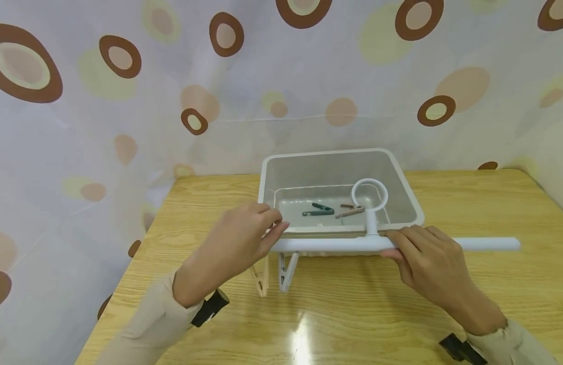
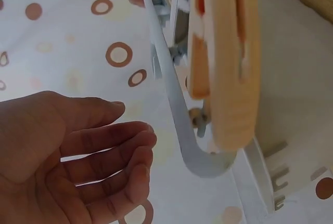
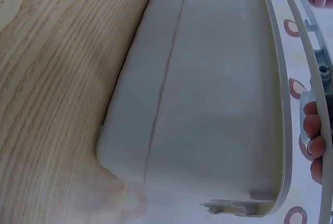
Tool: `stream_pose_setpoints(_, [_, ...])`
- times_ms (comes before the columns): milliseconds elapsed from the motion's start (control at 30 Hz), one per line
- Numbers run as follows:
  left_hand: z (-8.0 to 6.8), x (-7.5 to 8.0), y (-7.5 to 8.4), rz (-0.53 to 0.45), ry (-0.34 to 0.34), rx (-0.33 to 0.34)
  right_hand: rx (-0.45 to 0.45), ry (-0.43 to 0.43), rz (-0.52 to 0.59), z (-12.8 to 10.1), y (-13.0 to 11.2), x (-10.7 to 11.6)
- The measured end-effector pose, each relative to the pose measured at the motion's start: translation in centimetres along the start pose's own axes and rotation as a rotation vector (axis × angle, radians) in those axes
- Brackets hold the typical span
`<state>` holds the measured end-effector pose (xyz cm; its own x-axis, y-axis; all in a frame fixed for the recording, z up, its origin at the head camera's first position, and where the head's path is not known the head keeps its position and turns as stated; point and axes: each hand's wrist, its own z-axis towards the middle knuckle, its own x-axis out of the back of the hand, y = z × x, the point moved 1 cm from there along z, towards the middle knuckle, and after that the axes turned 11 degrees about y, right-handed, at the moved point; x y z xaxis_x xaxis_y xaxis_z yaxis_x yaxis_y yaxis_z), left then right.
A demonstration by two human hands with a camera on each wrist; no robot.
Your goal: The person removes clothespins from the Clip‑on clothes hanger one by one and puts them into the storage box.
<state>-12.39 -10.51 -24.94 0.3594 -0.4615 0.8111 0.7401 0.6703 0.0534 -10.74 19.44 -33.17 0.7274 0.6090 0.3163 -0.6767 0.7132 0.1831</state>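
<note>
Here, head view: white hanger bar (image 1: 336, 245) lay across the near rim of the white bin (image 1: 411, 195), ring upright. Right hand (image 1: 429, 263) gripped the bar right of centre; left hand (image 1: 237, 243) w/ relaxed fingers at its left end. Two pegs (image 1: 274, 274) hung below; two loose pegs (image 1: 333, 210) inside bin.

Left wrist: left hand (image 2: 73, 159) open, apart from the bar (image 2: 174, 99); a peg (image 2: 223, 57) blurred beside it.

Right wrist: fingers (image 3: 312, 143) curled round the bar (image 3: 312, 63), bin (image 3: 208, 94) on the wood table (image 3: 57, 78).
</note>
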Motion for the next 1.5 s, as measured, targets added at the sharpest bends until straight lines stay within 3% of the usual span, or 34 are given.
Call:
stream_pose_setpoints(200, [-2.9, 0.3, 1.5, -0.063, 0.014, 0.031, 0.000, -0.011, 0.000, 0.5, 0.1, -0.2])
stream_pose_setpoints(400, [-5.7, 0.0, 3.6, -0.208, -0.040, 0.187, 0.015, -0.007, -0.004, 1.0, 0.3, -0.4])
stream_pose_setpoints(567, [-8.4, -2.2, 5.0, -0.433, -0.138, 0.310, 0.012, -0.005, 0.001, 1.2, 0.5, -0.6])
stream_pose_setpoints(733, [-10.2, -5.1, 4.7, -0.647, -0.210, 0.479, 0.006, -0.003, -0.002, 1.2, 0.5, -0.7])
stream_pose_setpoints(833, [-11.0, -6.5, 4.5, -0.848, -0.218, 0.582, 0.002, -0.003, -0.005, 1.2, 0.4, -0.7])
stream_pose_setpoints(1033, [-11.0, -7.6, 4.9, -1.429, -0.176, 0.819, 0.005, -0.010, 0.002, 1.0, 0.2, -0.9])
stream_pose_setpoints(1100, [-10.7, -7.7, 5.2, -1.571, -0.131, 0.897, 0.008, -0.012, 0.005, 1.0, 0.1, -0.9])
stream_pose_setpoints(1167, [-10.4, -7.8, 5.5, -1.682, -0.069, 0.918, 0.010, -0.015, 0.007, 1.0, 0.1, -1.0])
stream_pose_setpoints(1233, [-10.2, -7.9, 5.8, -1.796, -0.015, 0.894, 0.012, -0.017, 0.006, 0.9, 0.0, -1.0])
stream_pose_setpoints(1367, [-9.6, -8.0, 6.3, -1.921, 0.042, 0.832, 0.009, -0.023, 0.007, 0.9, 0.0, -1.0])
stream_pose_setpoints(1500, [-9.0, -8.0, 6.3, -1.904, 0.049, 0.874, 0.013, -0.024, 0.008, 0.8, -0.1, -1.1])
